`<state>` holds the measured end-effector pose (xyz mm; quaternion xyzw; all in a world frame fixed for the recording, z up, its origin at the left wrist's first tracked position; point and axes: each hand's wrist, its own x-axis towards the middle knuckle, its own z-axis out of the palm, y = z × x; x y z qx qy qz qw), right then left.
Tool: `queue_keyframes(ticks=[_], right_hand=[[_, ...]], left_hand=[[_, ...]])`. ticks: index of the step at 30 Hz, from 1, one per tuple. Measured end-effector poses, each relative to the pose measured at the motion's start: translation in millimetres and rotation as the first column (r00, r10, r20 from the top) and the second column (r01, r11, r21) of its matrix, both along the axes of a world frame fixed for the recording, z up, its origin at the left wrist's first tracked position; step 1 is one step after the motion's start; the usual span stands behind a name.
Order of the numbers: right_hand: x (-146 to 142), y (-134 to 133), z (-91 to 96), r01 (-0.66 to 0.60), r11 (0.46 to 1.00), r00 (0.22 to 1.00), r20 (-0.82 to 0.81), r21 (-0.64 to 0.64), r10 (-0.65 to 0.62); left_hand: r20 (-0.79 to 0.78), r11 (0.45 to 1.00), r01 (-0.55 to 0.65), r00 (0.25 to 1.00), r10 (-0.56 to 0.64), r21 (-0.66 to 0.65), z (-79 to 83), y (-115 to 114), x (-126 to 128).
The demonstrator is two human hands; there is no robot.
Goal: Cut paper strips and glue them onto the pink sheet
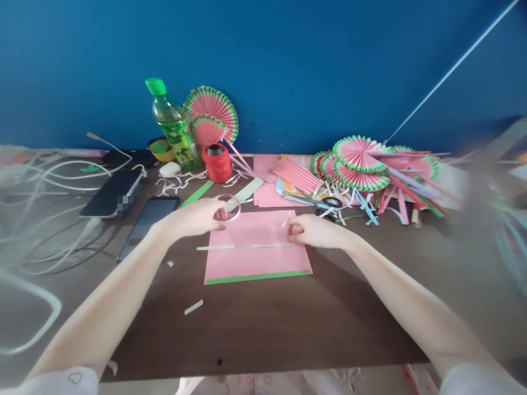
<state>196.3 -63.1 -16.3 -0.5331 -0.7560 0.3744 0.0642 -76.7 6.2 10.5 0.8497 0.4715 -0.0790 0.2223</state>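
1. Pink paper sheet (255, 260) lies flat between the hands: probably light, easily creased, best held by its side edges.
2. Left hand (206, 214) grips a tape roll (239, 210); right hand (313, 230) curls at the sheet's right side, whether pinching anything I cannot tell.
3. Scissors (326, 203) lie beyond the right hand.

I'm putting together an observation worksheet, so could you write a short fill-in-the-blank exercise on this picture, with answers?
1. The ring-shaped roll is in the person's ____ hand.
2. The strip along the near edge of the pink sheet is coloured ____.
3. In this view, the red object stands to the ____ of the bottle.
4. The wall is ____.

Missing words: left; green; right; blue.
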Motion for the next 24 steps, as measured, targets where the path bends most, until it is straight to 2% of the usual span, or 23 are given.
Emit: queue_keyframes(ticks=[4,6,9,13,18,24], right_hand=[[-1.1,-0.4,1.7,0.095,0.991,0.995,-0.018,0.096,-0.094],[-4.3,-1.8,2.7,0.138,0.981,0.988,-0.086,0.137,-0.127],[-13.2,-5.7,5.0,0.211,0.949,0.95,-0.276,0.235,-0.143],[-27.2,-14.5,8.9,0.318,0.861,0.864,-0.495,0.397,-0.092],[-37.0,-25.3,8.7,0.283,0.746,0.892,-0.451,0.603,0.027],[-41.6,-27.8,1.9,0.29,0.719,0.901,-0.434,0.631,0.017]], left_hand=[[-0.015,0.99,0.1,0.995,-0.099,0.101,-11.2,0.8,2.8],[0.056,0.994,0.06,0.996,-0.066,0.092,-8.8,-1.5,4.5],[0.216,0.998,-0.036,0.976,0.025,0.05,-0.2,-8.8,10.6],[0.401,0.998,-0.062,0.913,0.069,-0.032,10.0,-24.4,26.4],[0.554,0.975,-0.006,0.822,0.132,-0.222,13.9,-42.5,43.7],[0.688,0.921,0.098,0.695,0.208,-0.377,5.2,-49.5,49.3]])
